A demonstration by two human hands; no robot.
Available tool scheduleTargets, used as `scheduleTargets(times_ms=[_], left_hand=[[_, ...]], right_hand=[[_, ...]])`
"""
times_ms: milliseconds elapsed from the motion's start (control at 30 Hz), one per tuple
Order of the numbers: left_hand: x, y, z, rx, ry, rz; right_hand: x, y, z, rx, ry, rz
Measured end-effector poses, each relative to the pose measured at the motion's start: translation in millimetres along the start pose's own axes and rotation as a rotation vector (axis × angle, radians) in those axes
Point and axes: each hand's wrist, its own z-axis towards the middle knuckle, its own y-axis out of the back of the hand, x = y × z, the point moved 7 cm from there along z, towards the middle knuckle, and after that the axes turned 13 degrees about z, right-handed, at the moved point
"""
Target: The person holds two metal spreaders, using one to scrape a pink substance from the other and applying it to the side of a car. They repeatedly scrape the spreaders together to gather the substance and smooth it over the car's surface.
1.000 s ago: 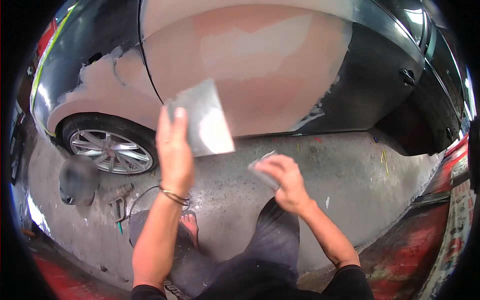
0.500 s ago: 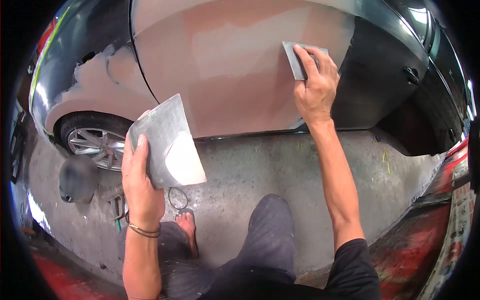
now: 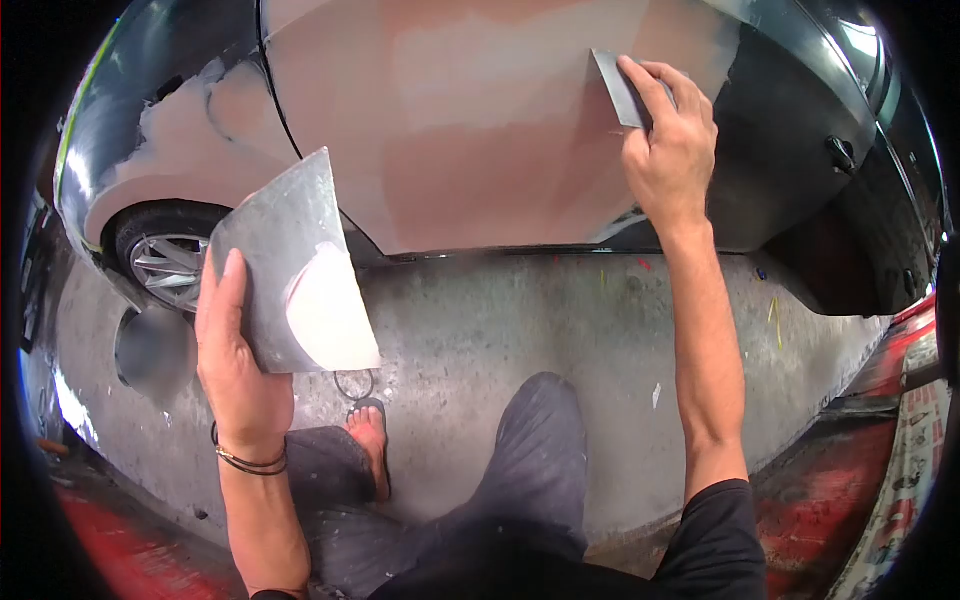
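My left hand (image 3: pixel 240 350) grips a grey metal plate (image 3: pixel 270 240) by its left edge, thumb on top. A mound of pale filler (image 3: pixel 335 312) covers the plate's lower right part. My right hand (image 3: pixel 675 140) holds a thin grey spreader (image 3: pixel 614 90), fingers bent over its right side. The spreader is at the upper right of the car door panel (image 3: pixel 450 150), which bears pinkish and light grey patches; whether its edge touches the panel I cannot tell.
A car wheel (image 3: pixel 170 262) shows at the left below the patched fender (image 3: pixel 180 160). Near it on the concrete floor (image 3: pixel 480 320) stands a dark rounded object (image 3: pixel 155 350). A black door handle (image 3: pixel 840 153) is at the right.
My right hand and the spreader have moved up and to the right. My left hand has shifted left with the plate, and the view has moved slightly.
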Motion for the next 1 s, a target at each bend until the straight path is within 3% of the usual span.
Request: scheduleTargets(times_ms=[67,100,200,267,367,433,533,667,767,867,1000], left_hand=[[10,20,0,-0.111,-0.024,0.014],[1,16,1,-0.092,0.053,-0.082],[-17,38,-2,0.065,-0.013,-0.146],[-23,67,-12,0.130,-0.166,-0.018],[-18,124,-32,-0.165,-0.161,0.227],[-21,144,-42,-0.213,-0.171,0.302],[-26,146,-51,0.014,-0.168,0.274],[-34,149,-69,-0.058,-0.267,0.480],[-39,120,-59,0.183,-0.309,0.322],[-22,144,-59,-0.098,-0.229,0.275],[1,117,-35,-0.070,-0.068,-0.036]], right_hand=[[-1,-6,-4,0.017,-0.006,-0.018],[-1,-9,-13,0.027,-0.009,-0.014],[2,-22,-42,0.025,-0.007,-0.002],[6,-35,-72,0.021,-0.006,-0.003],[3,-60,-124,0.063,-0.069,0.020],[-5,-85,-168,0.116,-0.107,0.004],[-17,-123,-235,0.229,-0.156,0.005],[-20,-157,-307,0.332,-0.227,0.048],[-9,-152,-315,0.444,-0.354,0.128],[-16,-138,-313,0.535,-0.428,0.125],[-23,-66,-223,0.305,-0.329,0.195]])
